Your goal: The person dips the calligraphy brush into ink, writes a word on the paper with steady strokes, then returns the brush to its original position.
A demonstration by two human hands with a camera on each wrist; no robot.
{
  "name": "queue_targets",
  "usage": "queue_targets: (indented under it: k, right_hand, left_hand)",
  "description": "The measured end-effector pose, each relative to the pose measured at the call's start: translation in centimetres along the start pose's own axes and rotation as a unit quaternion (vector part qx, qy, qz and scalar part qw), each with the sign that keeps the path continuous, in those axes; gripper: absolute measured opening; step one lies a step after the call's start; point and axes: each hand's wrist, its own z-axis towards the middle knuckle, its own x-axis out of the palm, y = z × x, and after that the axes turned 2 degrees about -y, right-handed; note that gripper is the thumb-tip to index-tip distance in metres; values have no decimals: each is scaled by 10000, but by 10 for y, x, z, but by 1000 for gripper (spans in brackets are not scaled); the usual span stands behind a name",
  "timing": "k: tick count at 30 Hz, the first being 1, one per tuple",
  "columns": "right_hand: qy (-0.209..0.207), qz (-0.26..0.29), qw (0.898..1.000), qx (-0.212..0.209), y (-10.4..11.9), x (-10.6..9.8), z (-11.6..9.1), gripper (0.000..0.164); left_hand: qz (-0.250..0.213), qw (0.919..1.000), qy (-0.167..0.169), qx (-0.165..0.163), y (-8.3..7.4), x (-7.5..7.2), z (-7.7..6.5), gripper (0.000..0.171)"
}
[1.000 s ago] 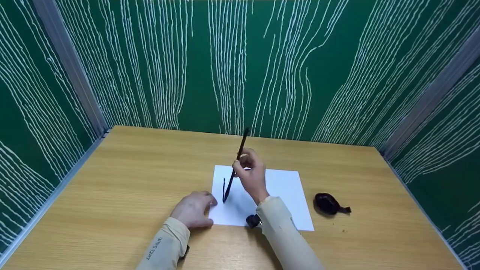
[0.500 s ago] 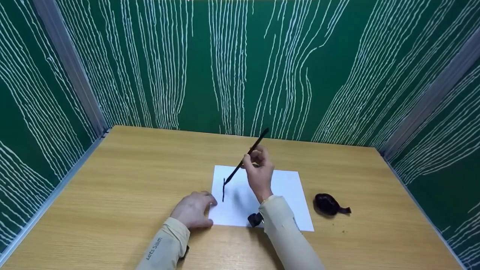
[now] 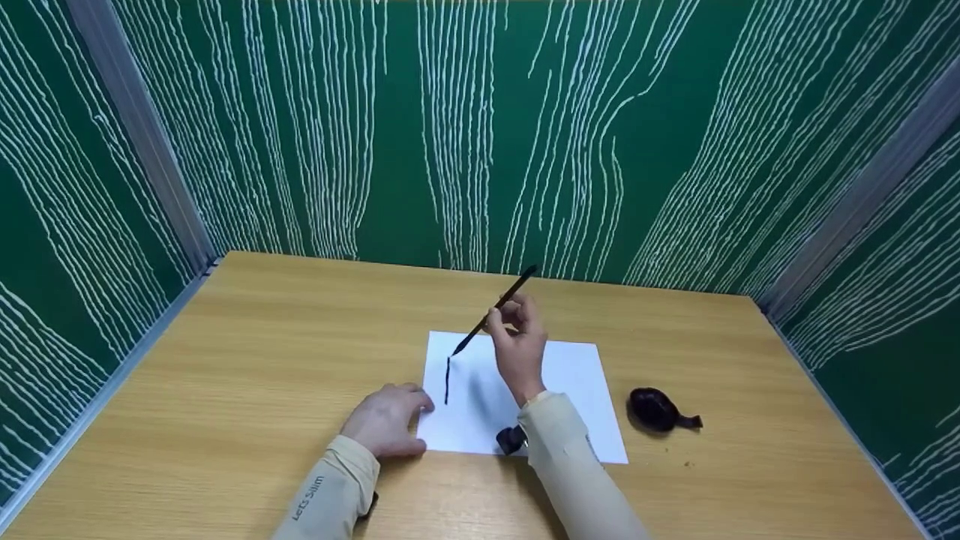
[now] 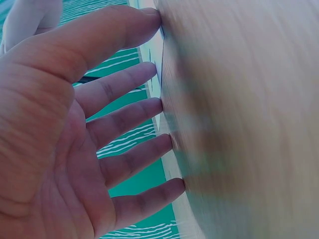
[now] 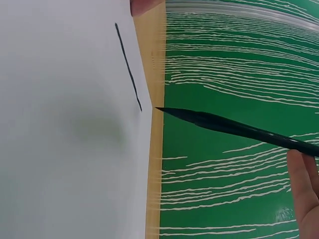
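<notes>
My right hand (image 3: 519,349) pinches a slim dark paintbrush (image 3: 495,310) between thumb and fingers. Its pointed tip hangs near the top of a black stroke (image 3: 448,381) on a white sheet of paper (image 3: 570,390); in the right wrist view the brush (image 5: 224,124) tip is apart from the paper (image 5: 60,64). My left hand (image 3: 386,420) rests at the sheet's left edge, thumb and fingertips touching down there. In the left wrist view the left hand (image 4: 65,129) has its fingers spread and fairly straight, tips on the table.
A small dark dish with a short handle (image 3: 654,409) sits right of the paper on the wooden table (image 3: 262,360). Small specks lie below it. Green walls with white wavy lines (image 3: 457,135) enclose the table at the back and sides.
The brush tip has gone from the stroke's lower end up to its top and come off the paper. The right hand shifted right and the brush leans more. The left hand has stayed put.
</notes>
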Motion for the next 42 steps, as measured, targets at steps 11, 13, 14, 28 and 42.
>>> queue_targets:
  k: [11, 13, 14, 28, 42]
  right_hand:
    - [162, -265, 9995, 114, -5, 4, -2, 14]
    - [182, -312, 9992, 182, -6, 5, -3, 13]
    - [191, -321, 9991, 223, -6, 5, -3, 13]
    - [267, -210, 9992, 197, -7, 4, -2, 14]
    - [248, -302, 9989, 254, -7, 4, -2, 14]
  left_hand:
    - [-93, 9997, 124, -168, -1, -1, 0, 51]
    - [-118, 9996, 153, -203, -1, -1, 0, 51]
    - [-126, 9996, 165, -210, -1, -1, 0, 51]
    - [-68, 10000, 32, -25, 0, -1, -1, 48]
    - [-116, 9999, 100, -79, 0, -1, 1, 48]
